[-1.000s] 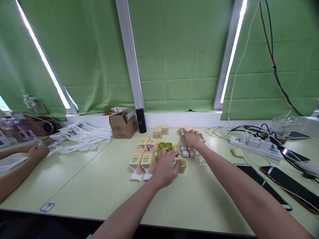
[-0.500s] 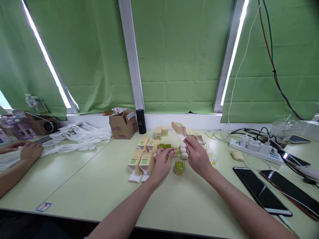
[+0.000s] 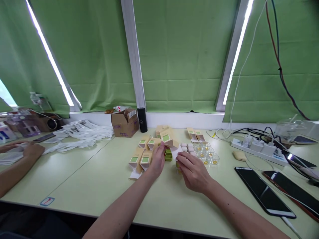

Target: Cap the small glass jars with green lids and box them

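Note:
My left hand (image 3: 157, 160) is closed on a small tan carton with a green label (image 3: 167, 138), held tilted above the table with its white flap hanging open. My right hand (image 3: 194, 173) rests on the table beside it, fingers curled round a small green item (image 3: 177, 165) that is mostly hidden. Several open tan cartons (image 3: 140, 159) lie to the left of my hands. Green-lidded pieces (image 3: 168, 155) sit under the held carton. A row of clear cups with yellow centres (image 3: 207, 155) and white caps (image 3: 187, 147) lies just right of it.
A brown cardboard box (image 3: 125, 123) and a black cylinder (image 3: 142, 120) stand by the window sill. White bags (image 3: 82, 131) are piled at left, where another person's hands (image 3: 30, 151) work. A power strip (image 3: 258, 147), cables and several phones (image 3: 264, 191) occupy the right side.
My right hand carried a tan carton from the far pile toward the middle. My left hand now holds it, and my right hand has dropped onto the small green item.

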Available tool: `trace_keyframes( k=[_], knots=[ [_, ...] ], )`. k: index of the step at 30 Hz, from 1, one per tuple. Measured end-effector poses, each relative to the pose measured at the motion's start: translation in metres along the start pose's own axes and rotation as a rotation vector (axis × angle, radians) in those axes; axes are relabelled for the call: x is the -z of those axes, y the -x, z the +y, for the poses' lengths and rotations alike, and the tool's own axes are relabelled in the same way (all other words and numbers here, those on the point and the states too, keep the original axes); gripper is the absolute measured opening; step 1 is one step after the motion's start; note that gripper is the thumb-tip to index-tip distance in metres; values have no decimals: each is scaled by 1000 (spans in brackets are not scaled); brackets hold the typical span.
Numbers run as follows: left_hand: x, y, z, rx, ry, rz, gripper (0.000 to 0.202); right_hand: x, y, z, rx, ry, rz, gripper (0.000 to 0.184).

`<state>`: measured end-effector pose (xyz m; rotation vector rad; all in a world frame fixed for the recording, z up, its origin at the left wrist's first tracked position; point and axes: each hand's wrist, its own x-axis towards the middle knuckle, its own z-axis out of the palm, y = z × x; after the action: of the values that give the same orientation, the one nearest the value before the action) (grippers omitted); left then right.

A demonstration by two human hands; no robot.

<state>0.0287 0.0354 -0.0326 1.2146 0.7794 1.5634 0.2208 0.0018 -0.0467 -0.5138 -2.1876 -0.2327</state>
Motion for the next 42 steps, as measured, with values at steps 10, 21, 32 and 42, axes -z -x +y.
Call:
trace_keyframes(
  k=[10,21,32,42],
  knots=[
    [1,7,9,-75,-4,-152,54,8,-3,8,-236,-25,337,37],
    [-1,21,10,-464,-642,-181,48,6,-4,11,-272,-49,255,69],
    [-5,23,8,-903,-940,-22,39,7,1,19,-110,11,314,62],
    [-4,21,1,-931,-960,57,35,2,5,23,-56,30,349,64]
  ],
)
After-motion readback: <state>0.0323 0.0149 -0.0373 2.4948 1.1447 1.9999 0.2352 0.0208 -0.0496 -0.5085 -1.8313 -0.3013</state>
